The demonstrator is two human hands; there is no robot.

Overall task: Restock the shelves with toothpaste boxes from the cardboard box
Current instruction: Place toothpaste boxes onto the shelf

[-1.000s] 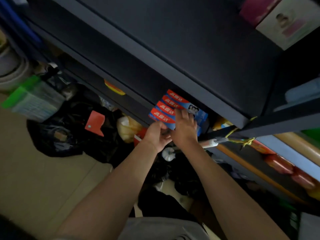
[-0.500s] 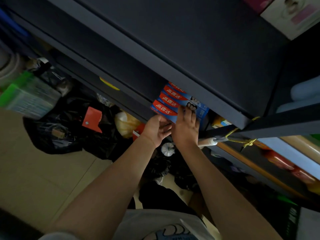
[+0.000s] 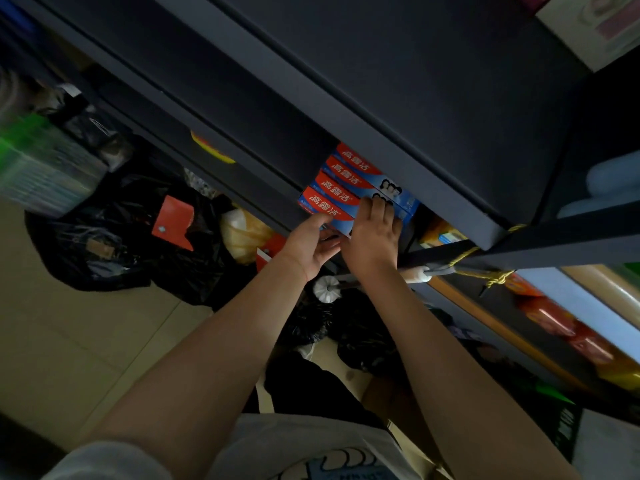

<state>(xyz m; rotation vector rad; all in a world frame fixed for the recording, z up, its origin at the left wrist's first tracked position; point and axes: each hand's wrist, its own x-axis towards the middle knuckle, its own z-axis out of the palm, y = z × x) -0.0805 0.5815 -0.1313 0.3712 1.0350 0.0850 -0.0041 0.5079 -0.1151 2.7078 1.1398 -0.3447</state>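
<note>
Several red-and-blue toothpaste boxes point(image 3: 337, 188) lie in a row on a dark shelf, partly tucked under the black shelf board point(image 3: 398, 109) above. My right hand point(image 3: 375, 237) lies flat against the near boxes with straight fingers over their faces. My left hand point(image 3: 311, 249) sits just left of it, palm turned inward, its thumb touching the lower edge of the nearest box. Neither hand wraps round a box. No cardboard box can be made out.
Black plastic bags point(image 3: 114, 244) with a red card point(image 3: 173, 226) fill the floor at left, beside a green-lidded container point(image 3: 41, 168). A white brush head point(image 3: 327, 287) pokes out below my hands. Yellow cord point(image 3: 491, 275) ties the shelf post. Red packets point(image 3: 554, 320) line the lower right shelf.
The toothpaste boxes have slid further in under the upper shelf. My left hand has loosened from the nearest box end to an open palm; my right hand stays flat on them.
</note>
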